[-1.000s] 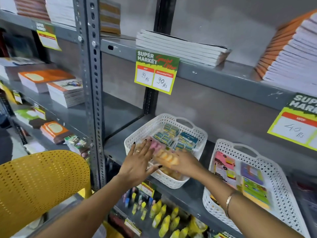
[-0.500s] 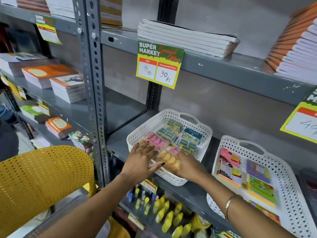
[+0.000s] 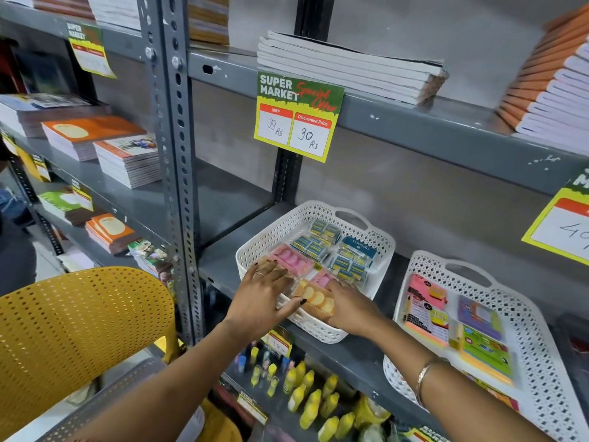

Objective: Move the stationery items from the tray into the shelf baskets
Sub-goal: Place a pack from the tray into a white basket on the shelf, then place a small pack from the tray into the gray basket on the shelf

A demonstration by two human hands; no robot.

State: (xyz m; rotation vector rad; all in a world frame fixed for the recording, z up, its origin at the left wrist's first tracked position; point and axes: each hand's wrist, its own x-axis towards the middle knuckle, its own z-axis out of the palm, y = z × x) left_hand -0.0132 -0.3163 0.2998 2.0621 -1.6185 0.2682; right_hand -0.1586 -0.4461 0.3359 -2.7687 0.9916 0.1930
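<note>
A white perforated basket (image 3: 280,228) stands on the grey middle shelf. It holds pink eraser packs (image 3: 294,258) and blue-yellow eraser packs (image 3: 347,261). My right hand (image 3: 349,309) grips an orange eraser pack (image 3: 314,299) at the basket's front rim. My left hand (image 3: 264,299) lies flat on packs in the basket's front left corner, its thumb against the orange pack. The tray is not in view.
A second white basket (image 3: 529,314) to the right holds sticky-note packs. Notebook stacks (image 3: 350,67) lie on the shelf above, with a price tag (image 3: 298,116) hanging from its edge. Yellow bottles (image 3: 310,397) fill the lower shelf. A yellow chair (image 3: 79,330) stands at lower left.
Both hands have pressed the orange pack lower into the basket's front. The pink packs behind the hands have come into view.
</note>
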